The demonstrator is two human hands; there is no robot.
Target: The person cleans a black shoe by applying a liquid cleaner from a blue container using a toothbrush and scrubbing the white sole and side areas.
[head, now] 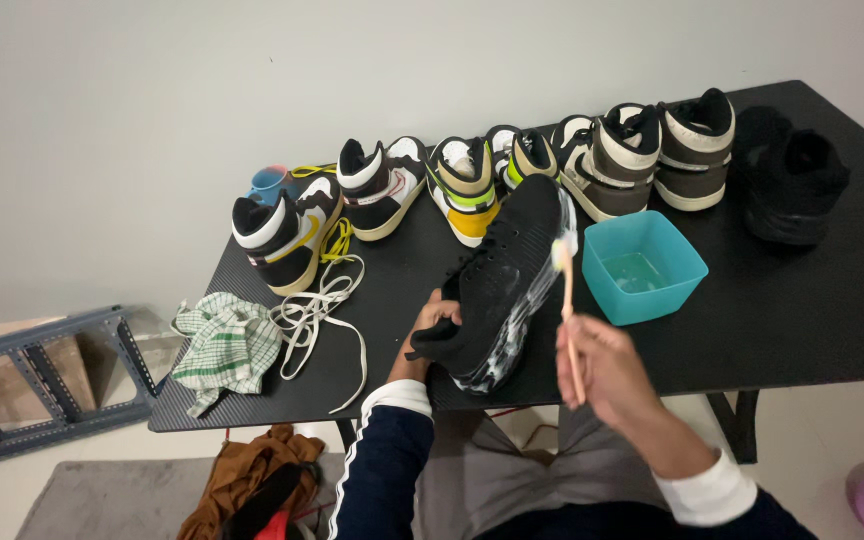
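1. Scrubbing is the step in hand, as I judge it: the person's left hand (435, 312) props a black low-top sneaker (500, 275) on its heel end at the near edge of the black table (802, 320), sole side turned toward the right, where white foam streaks the edge.
2. Left fingers are wrapped around the heel and collar of that sneaker, grasping it firmly enough to keep it tilted up.
3. The right hand (600, 362) is clenched around the wooden handle of a toothbrush-style brush (565, 290), its bristled head up beside the toe, touching or just off the foamy sole edge; I cannot tell which.
4. A square teal plastic tub (644, 265) with a little water in it stands just right of the shoe, near the brush.
5. Behind, a row of high-top sneakers (472, 185) lines the table's far side, and another black shoe (795, 185) sits well apart at the right.
6. Loose white laces (317, 315) and a green-checked cloth (227, 345) lie to the left.
7. The next stroke, to my eye, calls for a steady hold on the heel while bristles work along the sole edge, with a dip in the tub when the foam thins.
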